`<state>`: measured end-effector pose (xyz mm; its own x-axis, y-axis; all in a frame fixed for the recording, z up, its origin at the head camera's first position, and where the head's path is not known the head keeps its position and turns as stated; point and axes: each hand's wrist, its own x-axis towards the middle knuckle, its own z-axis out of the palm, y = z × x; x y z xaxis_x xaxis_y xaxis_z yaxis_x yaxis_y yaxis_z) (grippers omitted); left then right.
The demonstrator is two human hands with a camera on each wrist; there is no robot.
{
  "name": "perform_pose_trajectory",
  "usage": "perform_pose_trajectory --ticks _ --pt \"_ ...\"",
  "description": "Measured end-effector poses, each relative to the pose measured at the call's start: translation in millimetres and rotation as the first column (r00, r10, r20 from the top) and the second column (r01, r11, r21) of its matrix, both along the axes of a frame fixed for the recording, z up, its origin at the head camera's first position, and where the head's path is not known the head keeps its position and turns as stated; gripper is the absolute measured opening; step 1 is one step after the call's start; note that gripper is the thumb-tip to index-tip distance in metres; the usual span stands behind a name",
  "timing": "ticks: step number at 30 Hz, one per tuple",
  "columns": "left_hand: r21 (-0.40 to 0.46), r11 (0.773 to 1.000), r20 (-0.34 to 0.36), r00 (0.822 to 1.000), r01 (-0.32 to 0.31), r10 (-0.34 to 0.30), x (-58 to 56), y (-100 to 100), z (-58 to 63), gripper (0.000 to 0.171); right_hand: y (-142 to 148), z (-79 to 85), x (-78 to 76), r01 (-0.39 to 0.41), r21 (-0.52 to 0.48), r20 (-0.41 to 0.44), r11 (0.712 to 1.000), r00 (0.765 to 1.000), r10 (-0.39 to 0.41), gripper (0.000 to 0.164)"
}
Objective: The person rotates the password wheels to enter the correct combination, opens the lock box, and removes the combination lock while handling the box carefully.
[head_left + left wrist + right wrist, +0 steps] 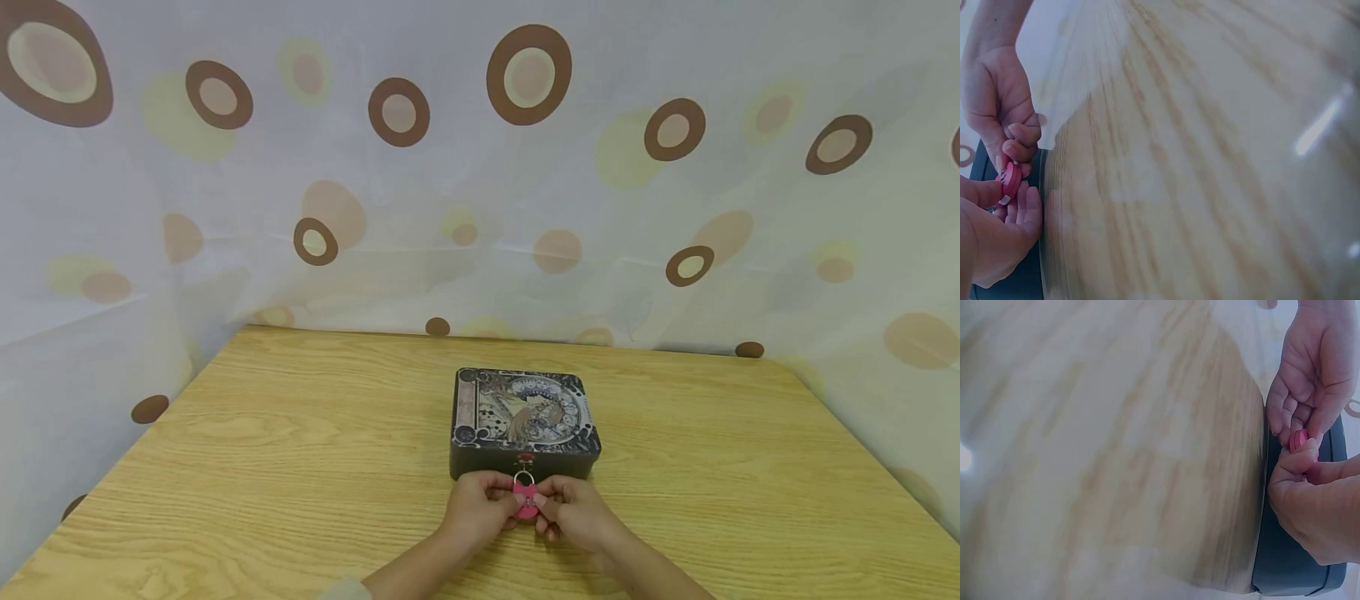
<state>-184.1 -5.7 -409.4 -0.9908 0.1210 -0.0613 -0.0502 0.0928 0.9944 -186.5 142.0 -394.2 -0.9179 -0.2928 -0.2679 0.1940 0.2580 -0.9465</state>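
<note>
A pink combination padlock (526,490) with small dials on its face is held at the front of a dark tin box (540,408). Its metal shackle points up toward the red clasp (526,457) on the box's front; I cannot tell whether it is threaded through. My left hand (478,505) pinches the padlock's left side, thumb on the face and fingers behind. From the other side my right hand (579,512) pinches it, thumb beside the dials. In the left wrist view, the padlock (1012,181) shows edge-on between both hands.
The box has an ornate picture on its shut lid and stands on a wood-grain table (300,450). Behind and at both sides of the table hangs a pale curtain (450,183) with brown and yellow circles.
</note>
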Motion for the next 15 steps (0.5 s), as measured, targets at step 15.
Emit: perform_pose_trajectory --ticks 15 --pt "0.007 1.000 -0.030 0.999 0.029 -0.029 -0.3 -4.5 0.9 0.020 -0.3 0.1 0.4 0.006 -0.012 -0.008 1.000 1.000 -0.006 0.016"
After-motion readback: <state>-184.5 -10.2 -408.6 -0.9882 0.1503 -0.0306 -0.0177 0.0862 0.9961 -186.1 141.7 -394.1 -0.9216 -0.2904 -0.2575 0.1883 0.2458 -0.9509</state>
